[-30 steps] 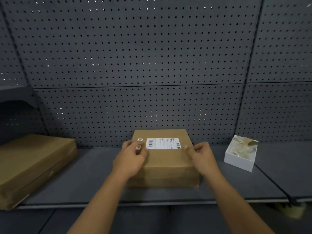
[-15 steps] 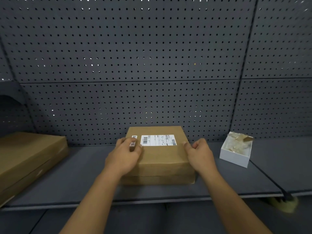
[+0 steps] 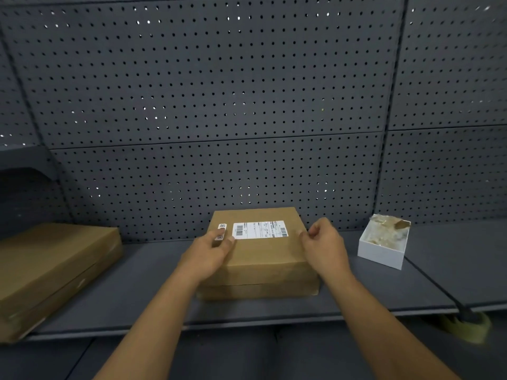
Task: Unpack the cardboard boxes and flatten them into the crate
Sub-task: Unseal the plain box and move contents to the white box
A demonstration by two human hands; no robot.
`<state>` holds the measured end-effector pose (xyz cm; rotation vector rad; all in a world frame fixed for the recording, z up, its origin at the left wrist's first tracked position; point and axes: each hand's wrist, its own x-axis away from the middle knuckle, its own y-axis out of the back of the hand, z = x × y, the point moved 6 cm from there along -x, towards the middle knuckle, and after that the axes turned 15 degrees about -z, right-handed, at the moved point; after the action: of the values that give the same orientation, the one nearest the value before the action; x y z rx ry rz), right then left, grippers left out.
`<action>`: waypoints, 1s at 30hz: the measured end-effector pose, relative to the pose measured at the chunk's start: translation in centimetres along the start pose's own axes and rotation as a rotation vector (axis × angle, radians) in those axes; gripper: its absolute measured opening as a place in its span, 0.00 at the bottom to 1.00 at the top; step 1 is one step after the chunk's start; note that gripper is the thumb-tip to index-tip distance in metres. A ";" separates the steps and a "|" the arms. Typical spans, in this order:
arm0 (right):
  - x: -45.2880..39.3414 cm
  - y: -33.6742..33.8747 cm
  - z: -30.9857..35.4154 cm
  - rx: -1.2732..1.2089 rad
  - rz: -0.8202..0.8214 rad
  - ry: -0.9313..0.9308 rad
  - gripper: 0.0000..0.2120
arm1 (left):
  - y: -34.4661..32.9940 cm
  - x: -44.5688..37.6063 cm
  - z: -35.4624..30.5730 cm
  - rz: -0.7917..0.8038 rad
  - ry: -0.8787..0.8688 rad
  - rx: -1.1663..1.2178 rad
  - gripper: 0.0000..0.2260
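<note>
The opening step is being worked: the small cardboard box [image 3: 260, 253] is sitting sealed on the grey shelf [image 3: 142, 275], at its middle, against the pegboard wall [image 3: 219, 105]. A white shipping label [image 3: 259, 229] is being shown on its lid.

The left hand [image 3: 207, 256] is being laid flat on the lid's left part, fingers straight and pressing near a small sticker [image 3: 221, 231]. The right hand [image 3: 325, 246] is being held at the lid's right edge, thumb and fingertips drawn together as if a tape end or flap edge is being picked at; what is actually being pinched cannot be told.

Judged next: an edge is being sought, so a firm hold-down from the left and a peel or lift from the right is being called for. No unpacking or flattening is yet being shown. No crate is being seen.

Count:
- Cardboard boxes: two, the small one and a large flat box [image 3: 52, 272] at the shelf's left end.
- White open box [image 3: 382, 249]: one, to the right, crumpled tape scraps inside.
- Tape roll [image 3: 466, 326]: one, below the shelf's right end.
- Hands: two.
</note>
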<state>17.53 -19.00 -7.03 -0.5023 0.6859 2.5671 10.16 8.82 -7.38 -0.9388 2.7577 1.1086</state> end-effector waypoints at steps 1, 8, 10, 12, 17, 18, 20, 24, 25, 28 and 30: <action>0.0 0.1 0.4 0.021 -0.029 0.058 0.09 | 0.1 0.2 0.0 0.011 0.029 0.055 0.25; 0.9 2.1 3.2 0.177 0.073 0.297 0.24 | 2.4 2.6 -0.7 0.108 0.006 0.046 0.21; 2.4 2.2 4.7 0.354 0.239 0.383 0.34 | 3.4 3.1 -0.7 0.130 -0.011 -0.037 0.20; 3.7 1.8 5.5 0.589 0.388 0.459 0.45 | 4.4 3.7 -0.8 0.167 0.000 -0.090 0.16; 3.9 0.5 5.2 0.542 0.569 0.444 0.51 | 7.1 3.9 -1.2 0.107 -0.229 -0.385 0.13; 3.6 0.2 5.0 0.497 0.590 0.440 0.52 | 7.4 4.0 -1.6 0.066 -0.310 -0.457 0.11; 2.6 -0.5 4.7 0.455 0.577 0.431 0.47 | 7.0 4.4 -2.4 0.042 -0.482 -0.542 0.12; 0.2 -0.9 5.0 0.612 0.305 0.573 0.23 | 4.8 5.9 -1.8 0.263 -0.573 -0.370 0.24; -0.1 -1.0 4.8 0.597 0.274 0.563 0.21 | 4.3 6.2 -1.4 0.305 -0.597 -0.367 0.27; 0.3 -0.9 4.5 0.472 0.303 0.487 0.19 | 3.8 6.2 -0.7 0.292 -0.679 -0.456 0.33; 1.5 -0.5 5.2 0.393 0.364 0.488 0.19 | 3.8 6.1 -0.9 0.253 -0.703 -0.507 0.32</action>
<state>15.31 -15.30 -3.70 -0.9504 1.5381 2.5365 3.26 7.17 -5.78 -0.1264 2.0792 1.7957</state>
